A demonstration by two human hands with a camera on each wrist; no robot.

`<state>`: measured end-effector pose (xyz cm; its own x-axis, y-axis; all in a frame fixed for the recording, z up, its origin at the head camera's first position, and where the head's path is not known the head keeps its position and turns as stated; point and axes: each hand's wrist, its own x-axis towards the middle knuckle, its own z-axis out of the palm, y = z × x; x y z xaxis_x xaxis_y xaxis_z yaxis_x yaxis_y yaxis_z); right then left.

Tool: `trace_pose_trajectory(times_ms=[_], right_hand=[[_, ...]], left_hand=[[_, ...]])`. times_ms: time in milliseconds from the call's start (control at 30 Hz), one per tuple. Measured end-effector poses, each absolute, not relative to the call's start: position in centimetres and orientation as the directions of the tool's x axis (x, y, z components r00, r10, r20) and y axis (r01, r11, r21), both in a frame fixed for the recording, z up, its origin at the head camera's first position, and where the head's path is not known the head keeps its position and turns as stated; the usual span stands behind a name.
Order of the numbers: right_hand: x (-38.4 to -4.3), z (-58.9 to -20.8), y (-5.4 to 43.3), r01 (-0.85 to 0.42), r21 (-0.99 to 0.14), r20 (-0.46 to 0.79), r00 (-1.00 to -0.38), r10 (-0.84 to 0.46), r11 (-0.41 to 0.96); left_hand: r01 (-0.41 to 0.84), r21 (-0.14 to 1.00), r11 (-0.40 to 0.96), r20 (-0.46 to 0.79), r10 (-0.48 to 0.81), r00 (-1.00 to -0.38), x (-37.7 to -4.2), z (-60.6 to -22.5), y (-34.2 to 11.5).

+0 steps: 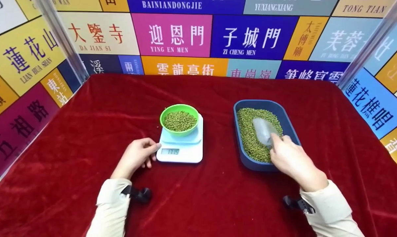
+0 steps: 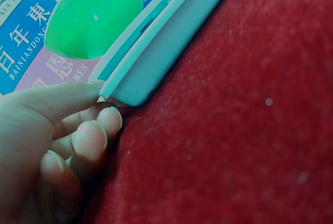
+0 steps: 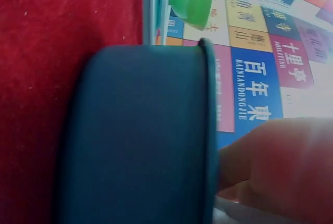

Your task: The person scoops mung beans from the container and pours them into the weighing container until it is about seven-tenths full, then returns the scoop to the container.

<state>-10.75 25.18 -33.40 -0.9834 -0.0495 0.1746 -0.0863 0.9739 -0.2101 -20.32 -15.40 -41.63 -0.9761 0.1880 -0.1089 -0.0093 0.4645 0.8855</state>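
In the head view, my left hand [image 1: 139, 154] pinches the left edge of a white kitchen scale [image 1: 192, 154] near its display. The left wrist view has its thumb [image 2: 67, 99] at the scale's corner, with the other fingers curled beside it. On the scale sits a green bowl [image 1: 182, 133] of mung beans [image 1: 179, 121]. My right hand [image 1: 292, 159] grips a translucent scoop [image 1: 261, 130] by its handle. The scoop lies low over the mung beans [image 1: 251, 144] in a dark blue tub [image 1: 243, 162].
Red velvet cloth [image 1: 215, 197] covers the table. Behind it stand colourful panels [image 1: 172, 34] with printed characters, and clear upright posts [image 1: 65, 42] rise near the back corners. The tub stands to the right of the scale, with cloth between them.
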Motion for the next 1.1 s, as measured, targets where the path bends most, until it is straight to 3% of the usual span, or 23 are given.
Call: trace_pose_trajectory(times_ms=[300, 800, 1100], right_hand=[[-11.4, -34.2, 24.5, -0.028, -0.316, 0.112, -0.994, 0.008, 0.948], [-11.8, -33.2, 25.3, -0.102, -0.426, 0.149, -0.988, -0.041, 0.899], [-11.8, -31.7, 27.1, -0.135, -0.405, 0.179, -0.982, -0.066, 0.904]], left_hand=[[-0.005, 0.879, 0.477, -0.101, 0.175, -0.979, -20.2, -41.6, -16.4], [0.003, 0.877, 0.481, -0.092, 0.174, -0.980, -20.7, -41.5, -15.7], [0.096, 0.746, 0.659, -0.025, 0.172, -0.985, -20.2, -41.2, -15.8]])
